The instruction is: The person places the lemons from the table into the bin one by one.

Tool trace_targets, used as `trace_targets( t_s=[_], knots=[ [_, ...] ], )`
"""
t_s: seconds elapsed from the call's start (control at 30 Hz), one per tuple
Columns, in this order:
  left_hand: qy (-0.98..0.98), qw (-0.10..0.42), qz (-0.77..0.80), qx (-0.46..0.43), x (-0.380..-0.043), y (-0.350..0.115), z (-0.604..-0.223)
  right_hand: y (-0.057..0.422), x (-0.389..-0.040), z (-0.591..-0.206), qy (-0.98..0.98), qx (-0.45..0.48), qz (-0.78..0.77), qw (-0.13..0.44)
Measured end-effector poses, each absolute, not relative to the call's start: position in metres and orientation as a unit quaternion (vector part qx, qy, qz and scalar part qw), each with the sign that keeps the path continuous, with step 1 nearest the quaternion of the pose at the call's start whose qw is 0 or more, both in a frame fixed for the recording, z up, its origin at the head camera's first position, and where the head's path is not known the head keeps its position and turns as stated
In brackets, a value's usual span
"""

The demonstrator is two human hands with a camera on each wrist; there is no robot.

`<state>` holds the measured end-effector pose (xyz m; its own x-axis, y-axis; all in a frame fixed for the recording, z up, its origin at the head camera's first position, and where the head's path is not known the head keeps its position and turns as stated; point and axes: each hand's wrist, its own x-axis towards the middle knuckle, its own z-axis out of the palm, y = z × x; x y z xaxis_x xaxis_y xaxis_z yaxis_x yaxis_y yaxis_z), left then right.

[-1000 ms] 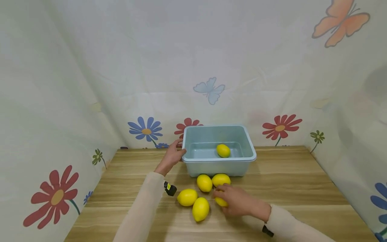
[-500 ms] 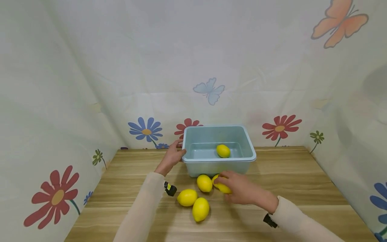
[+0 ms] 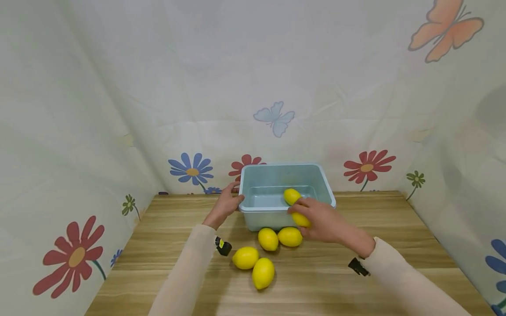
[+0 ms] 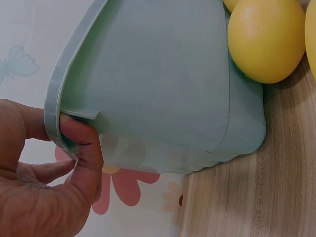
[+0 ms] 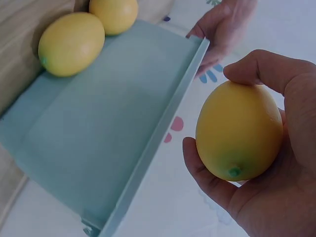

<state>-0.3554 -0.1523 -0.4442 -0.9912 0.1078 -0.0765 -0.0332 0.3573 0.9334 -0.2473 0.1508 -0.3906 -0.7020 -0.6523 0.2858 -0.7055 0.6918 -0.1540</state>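
Note:
A pale blue plastic basin (image 3: 269,218) stands on the wooden table with one lemon (image 3: 291,196) inside. My left hand (image 3: 225,204) grips its left rim; in the left wrist view the thumb and fingers of that hand (image 4: 54,182) curl round the edge. My right hand (image 3: 326,221) holds another lemon (image 5: 239,131) between thumb and fingers, raised at the basin's front rim. Two lemons lie against the basin's front wall, a left one (image 3: 268,239) and a right one (image 3: 290,237). Nearer to me are two more, one lemon (image 3: 246,257) touching the other lemon (image 3: 263,273).
The wooden table (image 3: 356,281) meets a hanging cloth (image 3: 197,109) printed with flowers and butterflies close behind the basin. More of this cloth hangs at both sides. Small black devices sit at the wrists, one at the left cuff (image 3: 223,246) and one at the right cuff (image 3: 358,266).
My right hand has picked up a lemon from the table and carried it forward and up to the basin's front rim. The left hand has stayed on the basin.

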Motion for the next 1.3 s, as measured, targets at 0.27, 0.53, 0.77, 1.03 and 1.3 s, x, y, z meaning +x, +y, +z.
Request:
trace_targets(
  t_s=[0.27,0.53,0.77,1.03,1.3],
  knots=[
    [0.822,0.062,0.565,0.028,-0.355,-0.153,-0.442,0.157,-0.264,-0.374,-0.915,0.362,0.120,0.132],
    [0.823,0.063,0.564,0.026,-0.355,-0.153,-0.442,0.159,-0.279,-0.353,-0.914,0.359,0.130,0.136],
    [0.820,0.061,0.568,0.027,-0.355,-0.152,-0.442,0.156,-0.292,-0.337,-0.921,0.345,0.130,0.129],
    [0.824,0.059,0.563,0.023,-0.354,-0.152,-0.441,0.151,-0.315,-0.321,-0.939,0.301,0.131,0.101],
    [0.821,0.053,0.568,0.022,-0.353,-0.151,-0.442,0.149,-0.337,-0.315,-0.949,0.275,0.133,0.076]
  ],
)
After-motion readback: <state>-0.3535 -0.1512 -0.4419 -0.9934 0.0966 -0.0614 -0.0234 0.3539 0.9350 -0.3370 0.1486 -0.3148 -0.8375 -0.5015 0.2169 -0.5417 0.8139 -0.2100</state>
